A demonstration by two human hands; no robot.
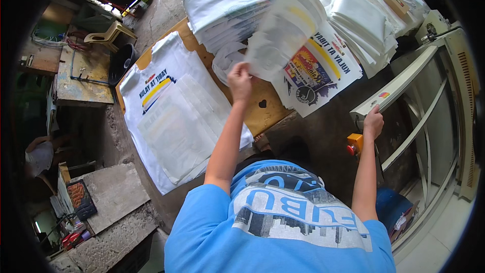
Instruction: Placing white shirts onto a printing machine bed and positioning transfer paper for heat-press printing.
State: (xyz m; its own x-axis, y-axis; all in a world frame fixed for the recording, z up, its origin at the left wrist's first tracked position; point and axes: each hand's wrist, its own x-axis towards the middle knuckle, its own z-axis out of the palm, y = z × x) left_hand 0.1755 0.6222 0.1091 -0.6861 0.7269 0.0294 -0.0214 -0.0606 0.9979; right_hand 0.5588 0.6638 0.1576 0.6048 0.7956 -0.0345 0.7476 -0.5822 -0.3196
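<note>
My left hand (240, 82) pinches the lower corner of a translucent film sheet (283, 35), which hangs raised and slightly blurred above the wooden table. Under and beside it lies a printed transfer sheet (316, 76) with a colourful design and yellow stripe. Toward the left, a white T-shirt (151, 63) is spread flat, its printed chest partly covered by several translucent sheets (174, 126). On the right, my right hand (373, 124) is closed around the end of the long cream front bar (399, 83) of a large machine resembling a heat press.
A pile of folded white shirts (222, 0) rises at the table's far side, with stacked white sheets (356, 12) to its right. Below the machine's bar is an orange box with a red button (353, 144). Far left are a plastic chair (111, 35) and another person (40, 156).
</note>
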